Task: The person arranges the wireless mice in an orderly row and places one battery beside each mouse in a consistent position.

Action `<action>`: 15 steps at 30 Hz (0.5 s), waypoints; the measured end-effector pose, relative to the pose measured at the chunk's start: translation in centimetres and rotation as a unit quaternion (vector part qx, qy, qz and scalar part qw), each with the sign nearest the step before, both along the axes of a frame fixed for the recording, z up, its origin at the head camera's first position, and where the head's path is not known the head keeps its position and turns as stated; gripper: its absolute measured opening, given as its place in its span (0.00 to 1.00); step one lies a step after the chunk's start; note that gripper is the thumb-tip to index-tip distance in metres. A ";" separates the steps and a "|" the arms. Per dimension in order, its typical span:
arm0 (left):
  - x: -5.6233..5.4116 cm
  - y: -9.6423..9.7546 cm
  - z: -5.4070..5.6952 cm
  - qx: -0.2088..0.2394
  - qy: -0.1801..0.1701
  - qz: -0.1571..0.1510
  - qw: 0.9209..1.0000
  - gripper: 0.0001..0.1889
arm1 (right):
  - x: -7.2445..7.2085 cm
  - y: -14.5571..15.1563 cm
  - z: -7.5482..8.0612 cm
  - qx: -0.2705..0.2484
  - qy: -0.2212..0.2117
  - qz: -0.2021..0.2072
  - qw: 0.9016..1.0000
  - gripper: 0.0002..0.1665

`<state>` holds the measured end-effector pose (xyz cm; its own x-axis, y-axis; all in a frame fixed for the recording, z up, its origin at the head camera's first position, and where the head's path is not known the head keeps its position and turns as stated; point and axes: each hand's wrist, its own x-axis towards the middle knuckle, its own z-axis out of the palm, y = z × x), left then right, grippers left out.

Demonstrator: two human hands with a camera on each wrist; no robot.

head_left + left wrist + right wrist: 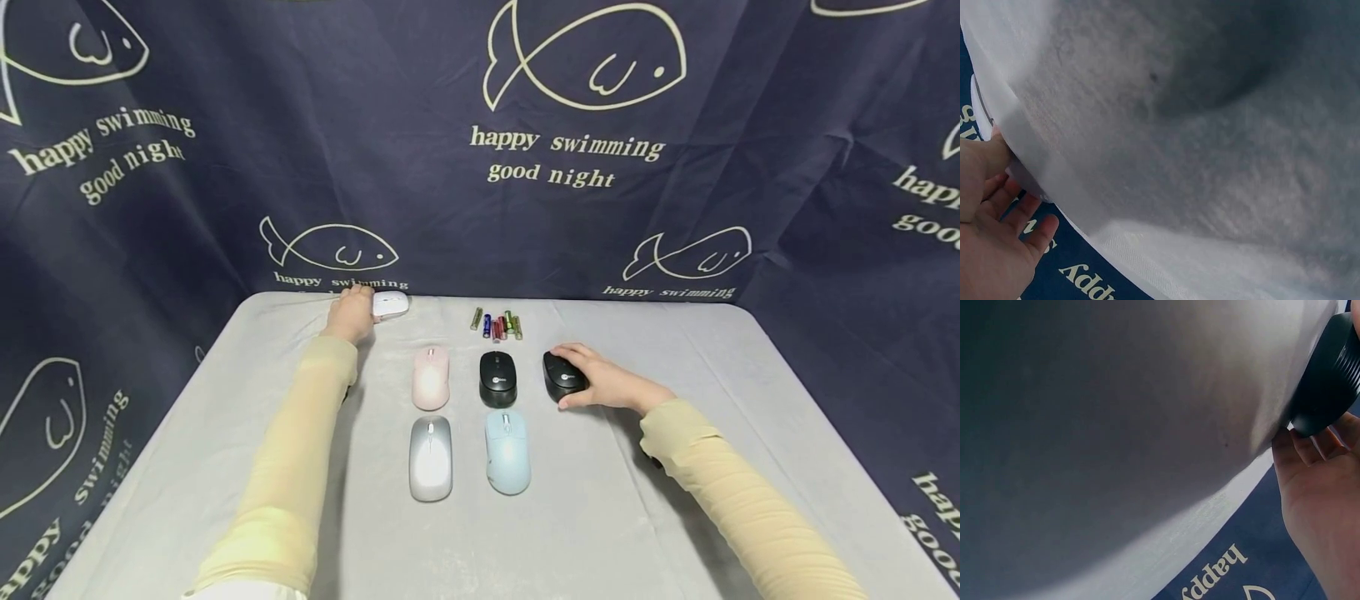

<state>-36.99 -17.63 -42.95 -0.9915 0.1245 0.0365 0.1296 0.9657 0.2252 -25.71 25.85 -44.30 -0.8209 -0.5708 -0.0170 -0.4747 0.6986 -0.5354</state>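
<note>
At the far left of the table my left hand (352, 314) holds a white computer mouse (391, 304) by its left side. The left wrist view shows that hand (994, 212) with its thumb and fingers at the mouse (1025, 180), which is mostly hidden behind the table surface. On the right, my right hand (600, 379) grips a black mouse (562, 375), thumb at the near side and fingers over the far end. In the right wrist view the fingers of this hand (1329, 487) reach round the black mouse (1325, 381).
A pink mouse (431, 379), a second black mouse (498, 379), a silver mouse (431, 460) and a light blue mouse (507, 452) lie mid-table. Behind them are several small coloured batteries (497, 326). A dark blue curtain (450, 167) hangs beyond the grey-covered table (570, 542).
</note>
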 end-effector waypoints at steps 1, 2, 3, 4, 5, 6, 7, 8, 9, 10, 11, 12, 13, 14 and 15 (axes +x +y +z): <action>0.0 -0.1 0.0 0.002 -0.001 -0.003 1.000 0.32 | 0.0 0.0 0.0 0.001 0.000 -0.001 1.000 0.55; 0.0 -0.1 -0.1 0.003 -0.002 -0.005 1.000 0.33 | 0.0 0.0 0.0 0.002 -0.001 -0.001 1.000 0.55; 0.0 -0.2 -0.1 0.003 -0.003 -0.008 1.000 0.34 | 0.0 0.0 0.0 0.003 -0.002 -0.002 1.000 0.55; 0.0 -0.2 -0.1 0.002 -0.003 -0.011 1.000 0.34 | 0.0 0.0 0.1 0.003 -0.002 -0.003 1.000 0.55; -0.1 -0.3 -0.1 0.001 -0.003 -0.013 1.000 0.35 | 0.0 0.0 0.1 0.003 -0.003 -0.003 1.000 0.55; -0.1 -0.3 -0.1 0.000 -0.002 -0.017 1.000 0.35 | 0.1 0.0 0.1 0.002 -0.003 -0.003 1.000 0.55; -0.1 -0.4 -0.1 -0.002 -0.001 -0.019 1.000 0.35 | 0.1 -0.1 0.2 0.001 -0.003 -0.002 1.000 0.55; -0.2 -0.4 -0.1 -0.002 0.000 -0.021 1.000 0.35 | 0.1 -0.1 0.2 0.000 -0.004 -0.002 1.000 0.55; -0.2 -0.4 0.0 -0.003 0.002 -0.023 1.000 0.36 | 0.1 -0.1 0.3 -0.001 -0.003 -0.002 1.000 0.55; -0.2 -0.4 0.1 -0.004 0.004 -0.025 1.000 0.36 | 0.1 -0.1 0.3 -0.001 -0.002 -0.002 1.000 0.55; -0.2 -0.4 0.1 -0.004 0.005 -0.026 1.000 0.36 | 0.1 -0.1 0.4 0.000 -0.001 -0.002 1.000 0.55; -0.2 -0.4 0.2 -0.004 0.006 -0.027 1.000 0.36 | 0.1 -0.1 0.4 0.001 -0.001 -0.002 1.000 0.55; -0.2 -0.5 0.3 -0.004 0.006 -0.027 1.000 0.37 | 0.2 -0.2 0.4 0.002 -0.001 -0.002 1.000 0.55; -0.2 -0.5 0.4 -0.005 0.007 -0.029 1.000 0.37 | 0.2 -0.2 0.4 0.003 -0.001 -0.002 1.000 0.55; -0.2 -0.5 0.4 -0.006 0.007 -0.030 0.999 0.37 | 0.2 -0.2 0.5 0.003 -0.001 -0.001 1.000 0.55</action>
<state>-37.18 -18.14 -42.55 -0.9815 0.1852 0.0479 0.1912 0.9586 0.2111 -25.54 25.64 -43.85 -0.8226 -0.5682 -0.0228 -0.4711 0.7033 -0.5325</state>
